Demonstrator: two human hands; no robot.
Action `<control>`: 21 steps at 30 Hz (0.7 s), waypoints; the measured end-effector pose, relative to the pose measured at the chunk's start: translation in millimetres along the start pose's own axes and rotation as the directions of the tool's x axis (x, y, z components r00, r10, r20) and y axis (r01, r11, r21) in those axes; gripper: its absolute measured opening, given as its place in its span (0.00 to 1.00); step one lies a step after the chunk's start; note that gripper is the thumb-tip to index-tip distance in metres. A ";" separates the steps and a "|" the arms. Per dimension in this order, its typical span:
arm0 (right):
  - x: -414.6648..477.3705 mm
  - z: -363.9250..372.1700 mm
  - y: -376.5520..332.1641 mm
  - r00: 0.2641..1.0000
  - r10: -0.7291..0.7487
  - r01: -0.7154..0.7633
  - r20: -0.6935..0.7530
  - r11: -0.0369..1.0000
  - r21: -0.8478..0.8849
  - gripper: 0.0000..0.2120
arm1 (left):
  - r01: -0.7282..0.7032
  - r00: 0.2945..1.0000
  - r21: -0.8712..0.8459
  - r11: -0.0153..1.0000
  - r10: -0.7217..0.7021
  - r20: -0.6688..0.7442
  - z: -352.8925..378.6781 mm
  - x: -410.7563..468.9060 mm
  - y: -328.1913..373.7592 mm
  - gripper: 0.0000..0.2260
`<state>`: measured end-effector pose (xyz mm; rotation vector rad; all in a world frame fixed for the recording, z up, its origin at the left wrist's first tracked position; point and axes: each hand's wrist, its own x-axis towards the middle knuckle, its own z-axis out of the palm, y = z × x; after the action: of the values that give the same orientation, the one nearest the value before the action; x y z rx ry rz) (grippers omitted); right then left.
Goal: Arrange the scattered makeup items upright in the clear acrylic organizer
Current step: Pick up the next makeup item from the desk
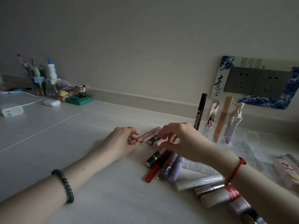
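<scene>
Pickup step: left hand (pixel 124 139) pinches pink tube (pixel 149 134) on counter (pixel 100 183); right hand (pixel 179 139) fingers curled over lipstick (pixel 152 140), grip unclear. Organizer (pixel 242 143) just right w/ four upright. Next: lift, stand vertical in free slot.

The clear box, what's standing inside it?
Four things stand in the clear organizer: a dark tube, a silver lipstick, a peach tube and a lilac tube. The right hand hides its near-left corner.

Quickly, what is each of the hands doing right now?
Left hand: closed on a pink tube at its decorated end.
Right hand: fingers curled over a black-capped lipstick; grip unclear.
</scene>
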<state>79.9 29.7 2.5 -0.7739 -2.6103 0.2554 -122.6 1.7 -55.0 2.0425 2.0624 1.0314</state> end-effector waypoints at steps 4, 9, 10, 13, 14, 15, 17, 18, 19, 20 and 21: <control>0.7 1.2 1.3 1.000 0.018 -0.017 -0.009 1.000 0.022 0.10 | 0.014 0.997 -0.063 0.998 -0.019 -0.070 -0.7 3.4 -4.8 0.07; -11.4 -5.4 8.1 0.998 0.033 -0.032 -0.045 0.999 0.011 0.10 | 0.021 0.975 -0.220 0.975 -0.069 -0.212 -10.4 6.4 -0.8 0.09; -14.5 -8.0 8.7 0.997 0.042 -0.041 -0.060 0.999 0.014 0.10 | 0.010 0.965 -0.253 0.967 -0.076 -0.250 -14.2 7.2 2.0 0.10; -24.3 -19.0 9.5 0.992 0.050 -0.045 -0.117 0.998 0.041 0.09 | -0.039 0.937 -0.405 0.914 -0.108 -0.332 -30.2 10.0 15.1 0.11; -27.4 -23.4 9.3 0.990 0.051 -0.044 -0.134 0.997 0.056 0.09 | -0.054 0.932 -0.461 0.886 -0.121 -0.341 -36.5 11.1 20.4 0.10; -30.4 -28.0 9.1 0.987 0.056 -0.046 -0.151 0.996 0.071 0.09 | -0.069 0.931 -0.527 0.847 -0.134 -0.339 -42.7 12.2 26.6 0.10; -34.8 -36.4 9.9 0.980 0.071 -0.056 -0.185 0.995 0.087 0.09 | -0.103 0.942 -0.650 0.753 -0.136 -0.307 -54.2 14.0 42.1 0.10; -36.6 -40.3 10.6 0.975 0.078 -0.058 -0.206 0.993 0.098 0.10 | -0.121 0.951 -0.696 0.708 -0.117 -0.285 -58.9 15.0 52.3 0.10; -38.1 -44.0 11.0 0.970 0.086 -0.059 -0.227 0.991 0.121 0.10 | -0.140 0.961 -0.735 0.663 -0.088 -0.262 -62.9 15.7 63.7 0.10; -39.8 -47.9 10.8 0.965 0.095 -0.058 -0.245 0.987 0.152 0.10 | -0.156 0.969 -0.770 0.618 -0.055 -0.240 -65.7 16.5 75.8 0.10; -41.6 -52.1 10.3 0.960 0.104 -0.055 -0.262 0.981 0.188 0.11 | -0.169 0.975 -0.802 0.573 -0.021 -0.220 -67.6 17.1 88.3 0.10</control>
<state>139.0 18.3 32.9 -0.7913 -2.2681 0.3740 -80.9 -19.3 47.4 1.5347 1.1189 1.8311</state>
